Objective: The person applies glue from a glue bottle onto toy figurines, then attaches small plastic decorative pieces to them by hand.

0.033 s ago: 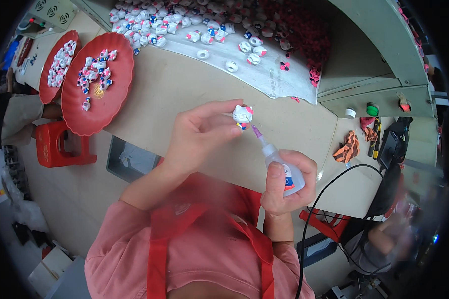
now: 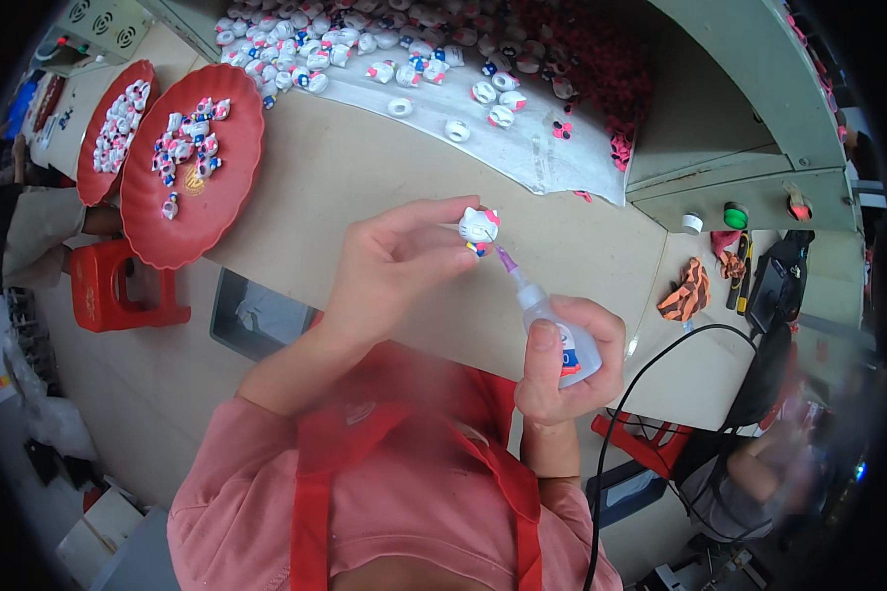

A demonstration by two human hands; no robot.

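Left of the hands, a red tray holds figurines.

Bare worktop leaves passage between the nearer red tray and the white sheet (strewn with small parts). The held bottle blocks the middle, a black cable the near right corner.

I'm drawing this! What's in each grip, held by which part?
Left grip: a cat figurine, pinched at head and lower body. Right grip: a purple-tipped squeeze bottle, around its body.
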